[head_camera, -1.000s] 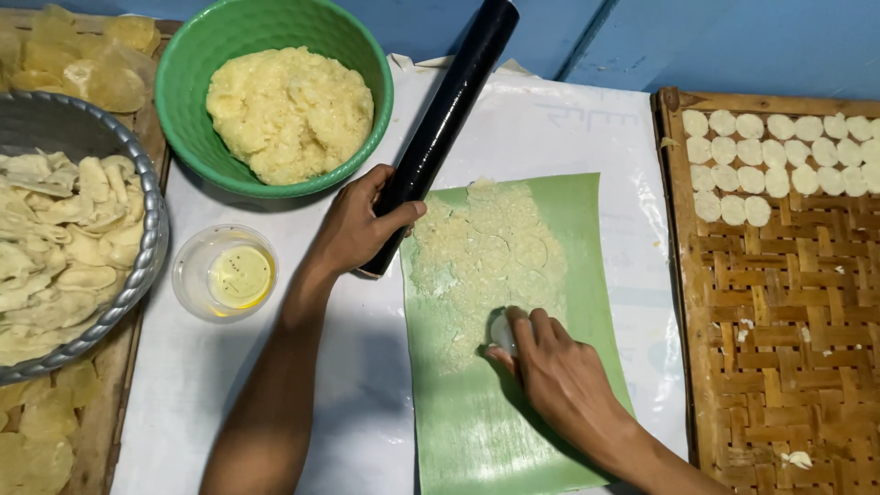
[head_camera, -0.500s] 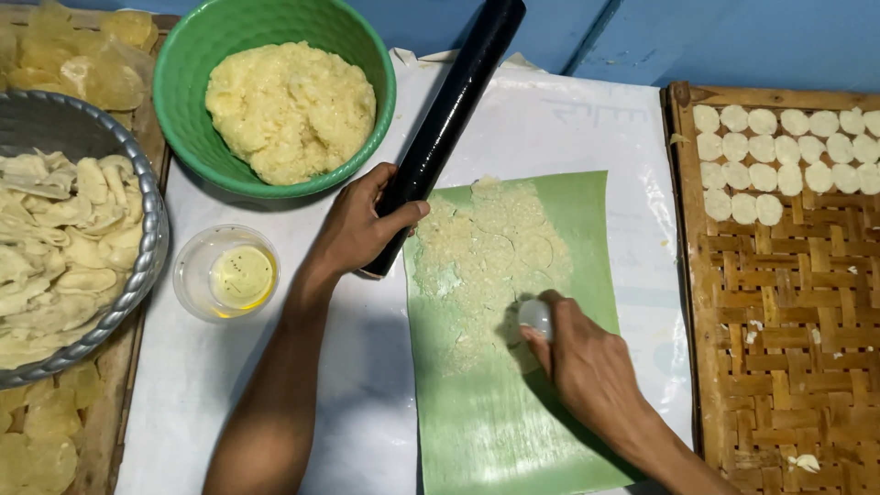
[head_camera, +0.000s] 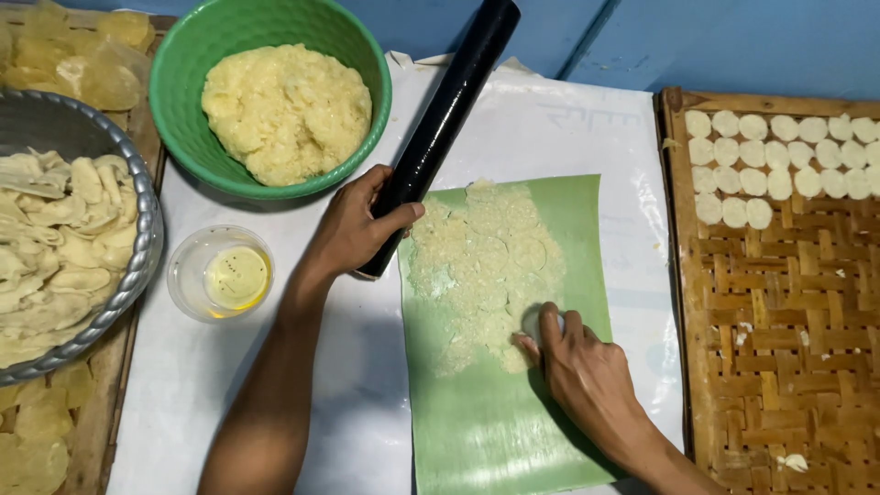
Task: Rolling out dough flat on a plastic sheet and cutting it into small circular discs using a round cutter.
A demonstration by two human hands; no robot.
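Left hand [head_camera: 353, 229] wrapped round black roller [head_camera: 440, 128], long axis slanting toward tabletop's far edge. Right hand [head_camera: 587, 376], nearer, pressing small round cutter [head_camera: 534, 321] into flattened dough [head_camera: 481, 266] on green leaf sheet [head_camera: 495, 422], toward near edge.

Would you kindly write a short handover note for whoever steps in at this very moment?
Left hand: grips the lower end of the black cylindrical roller, which lies at the green leaf sheet's top-left corner.
Right hand: presses a small round cutter into the thin flattened pale dough on the sheet.
Done: two and a half rows of white dough discs sit on the woven bamboo tray.
Left: much flattened dough uncut; yellow mash fills the green bowl.
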